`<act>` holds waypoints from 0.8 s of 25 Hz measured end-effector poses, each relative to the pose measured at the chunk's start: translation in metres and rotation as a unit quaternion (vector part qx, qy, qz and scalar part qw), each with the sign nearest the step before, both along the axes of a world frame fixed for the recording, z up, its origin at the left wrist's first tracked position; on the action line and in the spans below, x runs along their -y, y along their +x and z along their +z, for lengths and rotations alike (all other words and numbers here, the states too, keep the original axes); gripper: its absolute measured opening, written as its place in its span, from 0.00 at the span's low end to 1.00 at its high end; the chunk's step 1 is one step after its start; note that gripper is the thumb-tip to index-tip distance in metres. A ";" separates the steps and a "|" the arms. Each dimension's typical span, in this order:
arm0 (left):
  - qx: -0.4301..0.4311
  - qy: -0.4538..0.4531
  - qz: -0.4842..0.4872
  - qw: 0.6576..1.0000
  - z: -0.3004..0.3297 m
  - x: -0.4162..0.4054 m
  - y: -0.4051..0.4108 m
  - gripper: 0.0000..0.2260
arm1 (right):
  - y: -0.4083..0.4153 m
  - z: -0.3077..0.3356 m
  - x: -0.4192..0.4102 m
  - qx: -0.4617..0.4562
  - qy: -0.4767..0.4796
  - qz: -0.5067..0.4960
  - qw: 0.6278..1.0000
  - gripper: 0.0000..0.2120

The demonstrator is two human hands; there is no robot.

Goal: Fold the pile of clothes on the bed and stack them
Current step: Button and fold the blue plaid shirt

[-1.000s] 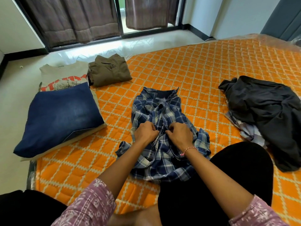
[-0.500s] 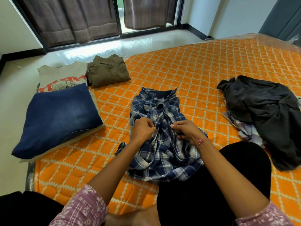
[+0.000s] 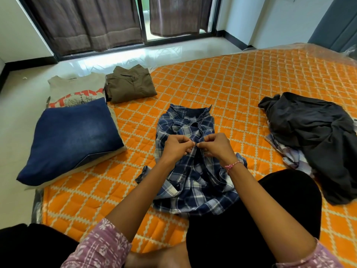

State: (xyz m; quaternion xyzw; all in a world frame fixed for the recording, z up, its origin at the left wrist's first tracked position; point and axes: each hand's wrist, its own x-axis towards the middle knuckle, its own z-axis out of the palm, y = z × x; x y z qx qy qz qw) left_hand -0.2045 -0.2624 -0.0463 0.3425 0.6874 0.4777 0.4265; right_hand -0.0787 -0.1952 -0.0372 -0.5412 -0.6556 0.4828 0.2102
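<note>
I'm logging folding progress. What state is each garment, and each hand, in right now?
plaid shirt: spread out, unfolded, placket pinched at chest
left hand: pinching the shirt front
right hand: pinching the shirt front
jeans: folded
printed tee: folded, under the jeans
olive shirt: folded
dark pile: crumpled, unfolded

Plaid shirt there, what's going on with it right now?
A person sits on the orange bed with the plaid shirt spread in front. The left hand and right hand each pinch its front placket, apparently buttoning it. Folded jeans, a tee and an olive shirt lie to the left; a dark unfolded pile waits on the right.
</note>
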 end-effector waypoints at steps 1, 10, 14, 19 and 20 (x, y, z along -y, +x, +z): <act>0.004 -0.001 -0.002 1.000 0.000 -0.001 0.001 0.08 | -0.001 -0.001 0.001 -0.004 0.008 -0.002 1.000 0.18; -0.007 0.007 0.062 0.998 -0.002 -0.006 0.012 0.10 | -0.002 0.007 0.004 -0.149 -0.157 -0.065 0.974 0.09; 0.025 0.007 0.051 0.998 0.002 -0.011 0.007 0.07 | -0.002 0.011 -0.005 -0.106 -0.116 -0.013 0.987 0.08; 0.043 0.007 0.061 0.997 0.012 -0.017 0.008 0.09 | -0.010 0.011 -0.009 -0.002 0.044 0.005 0.999 0.13; 0.036 0.003 0.058 0.998 0.013 -0.019 0.008 0.11 | -0.013 0.010 -0.008 0.035 0.097 0.004 0.995 0.14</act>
